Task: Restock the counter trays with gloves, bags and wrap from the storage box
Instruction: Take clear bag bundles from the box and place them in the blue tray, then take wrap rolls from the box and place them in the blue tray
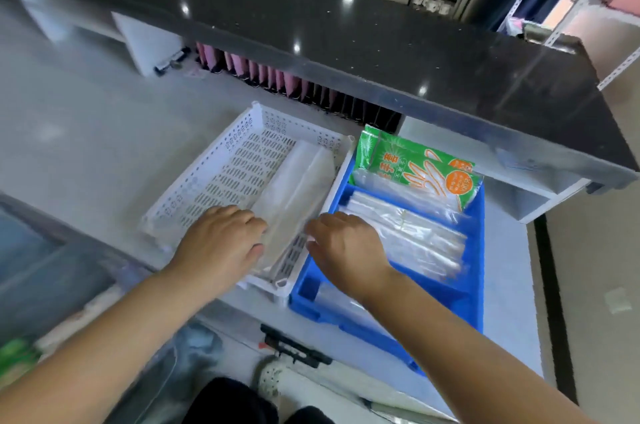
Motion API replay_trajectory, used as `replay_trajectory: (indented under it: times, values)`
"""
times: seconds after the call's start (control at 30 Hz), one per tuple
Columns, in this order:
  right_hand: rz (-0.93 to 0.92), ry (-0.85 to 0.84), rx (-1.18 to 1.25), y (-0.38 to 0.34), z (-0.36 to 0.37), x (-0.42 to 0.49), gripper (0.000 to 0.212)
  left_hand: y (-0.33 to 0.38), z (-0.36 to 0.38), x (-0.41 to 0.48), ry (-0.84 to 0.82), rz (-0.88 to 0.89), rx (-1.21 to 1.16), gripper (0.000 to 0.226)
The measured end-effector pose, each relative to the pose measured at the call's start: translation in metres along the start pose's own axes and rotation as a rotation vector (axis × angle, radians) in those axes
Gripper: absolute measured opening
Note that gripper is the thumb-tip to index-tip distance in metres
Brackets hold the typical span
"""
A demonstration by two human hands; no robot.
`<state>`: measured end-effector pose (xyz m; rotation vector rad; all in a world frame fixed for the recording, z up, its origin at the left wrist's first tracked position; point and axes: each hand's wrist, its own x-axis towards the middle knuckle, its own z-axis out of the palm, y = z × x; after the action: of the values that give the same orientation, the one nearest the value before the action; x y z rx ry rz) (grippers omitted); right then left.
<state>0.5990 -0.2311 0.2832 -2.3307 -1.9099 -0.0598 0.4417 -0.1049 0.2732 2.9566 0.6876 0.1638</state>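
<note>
The left hand (221, 240) curls over the wrap packs (294, 191) in the white perforated tray (214, 174) at the desk's (86, 146) front edge. The right hand (346, 247) touches their other side, but its grip cannot be made out. The blue tray (474, 285) sits just beside.

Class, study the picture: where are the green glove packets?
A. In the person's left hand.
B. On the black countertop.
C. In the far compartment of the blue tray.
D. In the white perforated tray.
C: the green glove packets stand in the far compartment of the blue tray, beyond the clear bags.
</note>
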Motion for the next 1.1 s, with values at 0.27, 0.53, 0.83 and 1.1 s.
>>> replay_trajectory:
  times: [0.27,0.53,0.83,1.1]
  values:
    - [-0.366,0.007,0.066,-0.134,0.016,0.031,0.006,-0.074,-0.019,-0.158,-0.018,-0.424,0.052,0.018]
    - [-0.6,-0.127,0.08,-0.278,0.071,0.072,0.012,-0.174,-0.004,-0.321,-0.018,-0.855,-0.058,0.022]
    - [-0.527,-0.378,0.071,-0.413,0.168,0.116,0.022,-0.284,0.037,-0.445,-0.116,-1.022,-0.151,0.016]
    - [-0.368,-0.744,0.161,-0.47,0.267,0.128,0.019,-0.332,0.09,-0.482,-0.141,-1.164,-0.349,0.021]
